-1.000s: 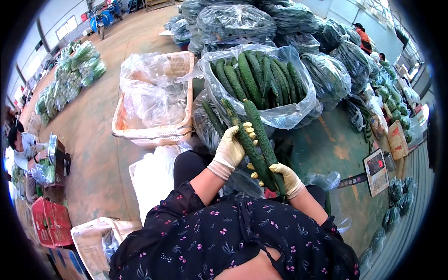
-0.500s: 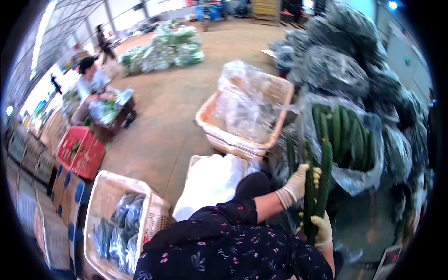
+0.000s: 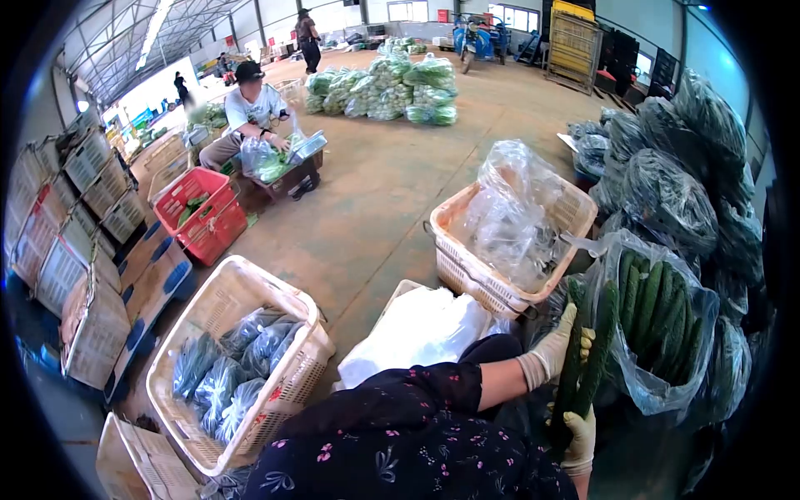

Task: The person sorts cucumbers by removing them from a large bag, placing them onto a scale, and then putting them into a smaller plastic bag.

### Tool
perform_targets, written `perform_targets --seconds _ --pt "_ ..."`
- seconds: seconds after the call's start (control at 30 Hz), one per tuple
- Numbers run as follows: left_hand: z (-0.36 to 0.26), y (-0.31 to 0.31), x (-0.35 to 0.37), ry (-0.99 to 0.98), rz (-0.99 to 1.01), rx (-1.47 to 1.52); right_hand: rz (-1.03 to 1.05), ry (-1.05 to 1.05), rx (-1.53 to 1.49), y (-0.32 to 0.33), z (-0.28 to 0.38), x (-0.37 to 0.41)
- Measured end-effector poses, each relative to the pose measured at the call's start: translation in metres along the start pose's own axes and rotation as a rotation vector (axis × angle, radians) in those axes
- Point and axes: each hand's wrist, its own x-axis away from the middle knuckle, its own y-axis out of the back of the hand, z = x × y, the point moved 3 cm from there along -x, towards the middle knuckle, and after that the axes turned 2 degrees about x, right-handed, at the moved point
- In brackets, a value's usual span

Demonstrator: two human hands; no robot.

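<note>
Two long dark green cucumbers (image 3: 596, 354) are held side by side, roughly upright, near the right of the head view. My gloved left hand (image 3: 551, 343) is closed around the left cucumber (image 3: 569, 379), its fingertips showing between the two. Lower down, my gloved right hand (image 3: 578, 439) grips the bottom ends, its thumb over the right cucumber; its other fingers are mostly hidden. Just right of them stands a clear plastic bag (image 3: 618, 250) filled with several upright cucumbers (image 3: 658, 308).
A crate with loose plastic bags (image 3: 446, 242) stands ahead. White plastic (image 3: 425, 329) covers a container by my legs. A crate of bagged produce (image 3: 221, 292) is at left. Filled bags (image 3: 667, 196) pile up at right. A seated person (image 3: 254, 112) works beside a red basket (image 3: 225, 229).
The view has turned left, so the surroundings appear farther right. Both hands keep hold of the cucumbers, which tilt slightly more now.
</note>
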Motion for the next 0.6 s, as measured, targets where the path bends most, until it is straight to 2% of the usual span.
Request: perform_targets --seconds 0.07,0.13,0.23,0.27,0.33,0.6 --pt "-0.007 -0.009 0.007 -0.073 0.195 0.001 0.052 -0.034 -0.056 0.002 0.003 -0.003" --pt "-0.011 -0.021 0.015 -0.213 0.161 -0.004 0.066 -0.098 -0.138 -0.008 0.017 0.003" --pt "-0.006 -0.021 0.012 -0.078 0.229 0.049 0.142 -0.181 -0.302 0.006 0.02 0.009" --pt "-0.005 -0.016 0.009 -0.033 0.278 0.058 0.148 -0.111 -0.305 0.004 0.021 0.01" --pt "-0.003 -0.026 0.02 -0.015 0.248 0.028 0.194 -0.079 -0.313 0.006 0.019 0.011" --pt "0.024 -0.017 0.009 0.087 0.318 0.07 0.138 -0.074 -0.45 0.021 0.012 0.031"
